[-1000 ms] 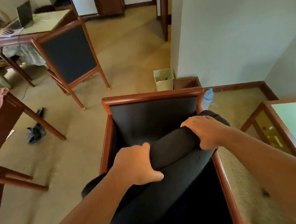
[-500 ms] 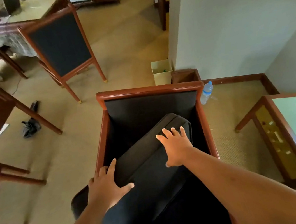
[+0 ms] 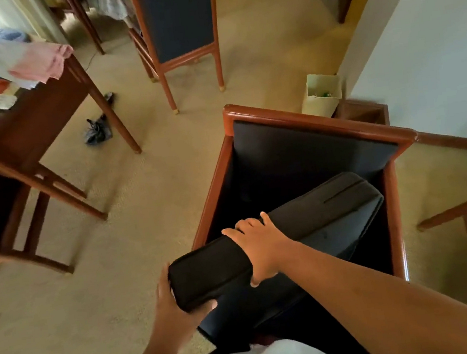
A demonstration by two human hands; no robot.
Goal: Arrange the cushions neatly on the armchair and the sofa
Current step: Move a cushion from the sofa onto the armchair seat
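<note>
Carpeted room | armchair (image 3: 317, 124) | both hands' fingers (image 3: 247, 225) clamped around black cushion (image 3: 306, 220)

A: What surrounds the waste bin (image 3: 323, 96)?
B: Beige carpet (image 3: 165, 168); a pale wall (image 3: 428, 41) rises just right of the bin.
A: And left of it?
B: A wooden chair (image 3: 179, 20) with a dark back panel, then, further left, a wooden table (image 3: 39, 113) with clothes (image 3: 39, 64) heaped on its tabletop. Daylight glares beyond that.
</note>
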